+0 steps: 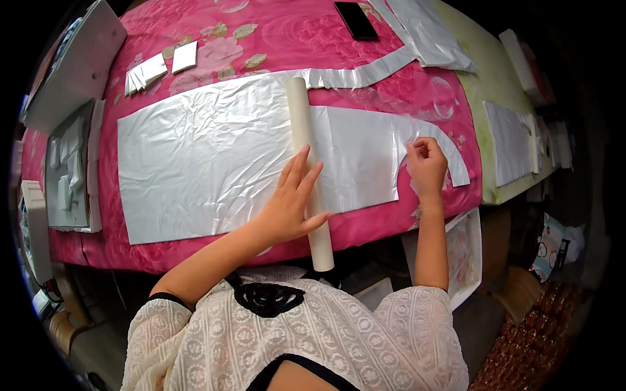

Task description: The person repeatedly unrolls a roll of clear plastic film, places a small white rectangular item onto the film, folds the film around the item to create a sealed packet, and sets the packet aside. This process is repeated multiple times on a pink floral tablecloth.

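Observation:
A silvery-white plastic sheet (202, 156) lies wrinkled across the table, left of a long cream tube (300, 117). To the tube's right the smoother part of the sheet (355, 153) ends in a curved strip (450, 146) round a cut-out. My left hand (290, 205) rests on the tube with its fingers stretched and spread, not wrapped round it. At the inner edge of the curved strip, my right hand (427, 166) is closed in a pinch. What lies between its fingertips, if anything, is too small to make out.
A pink flowered cloth (261, 36) covers the table. Folded silvery pieces (147, 73), a black phone (356, 21) and more folded sheeting (437, 39) lie at the back. Left stand a white box (78, 65) and a grey tray (68, 202). A white bin (466, 254) sits below the table edge.

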{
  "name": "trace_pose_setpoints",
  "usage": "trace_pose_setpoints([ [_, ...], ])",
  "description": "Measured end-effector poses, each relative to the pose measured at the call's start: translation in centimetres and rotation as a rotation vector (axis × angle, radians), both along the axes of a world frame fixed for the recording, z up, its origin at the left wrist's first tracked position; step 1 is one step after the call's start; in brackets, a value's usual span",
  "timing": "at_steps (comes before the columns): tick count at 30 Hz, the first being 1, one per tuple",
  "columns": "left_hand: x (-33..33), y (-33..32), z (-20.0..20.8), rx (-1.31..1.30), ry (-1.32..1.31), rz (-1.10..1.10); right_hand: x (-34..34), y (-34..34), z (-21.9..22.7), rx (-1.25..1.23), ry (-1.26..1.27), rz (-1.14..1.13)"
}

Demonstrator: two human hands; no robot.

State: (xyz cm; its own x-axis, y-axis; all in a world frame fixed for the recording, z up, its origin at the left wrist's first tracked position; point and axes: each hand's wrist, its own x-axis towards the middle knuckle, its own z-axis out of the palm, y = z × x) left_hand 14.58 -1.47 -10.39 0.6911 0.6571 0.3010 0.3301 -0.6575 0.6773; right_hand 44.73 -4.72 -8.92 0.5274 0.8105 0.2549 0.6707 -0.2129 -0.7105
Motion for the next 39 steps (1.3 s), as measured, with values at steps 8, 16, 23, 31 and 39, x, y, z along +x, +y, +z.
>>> trace_pose_setpoints([
  [8,-5.5,4.3,1.8,-1.357,-0.355,0.164,-18.9,-1.7,3.5,0.104,-0.032,0.955],
  [16,-24.4,10.9,0.2,-1.151,-0.018,0.471,-18.3,-6.5,4.2,-0.741,-0.186,0.404],
  [23,-23.0,10.3,4.9,0.346,0.617,0.527,-18.2,-7.2,2.1,-0.833,-0.019,0.400],
  [31,-2.7,3.3,-1.5,0.077,0.169,0.116,-17.3,-7.2,2.0,-0.829,0.110,0.433],
  [39,-1.2,2.8,-3.2,0.154,0.404,0.116,-14.7,1.1,2.5,-0.640,0.286,0.492],
])
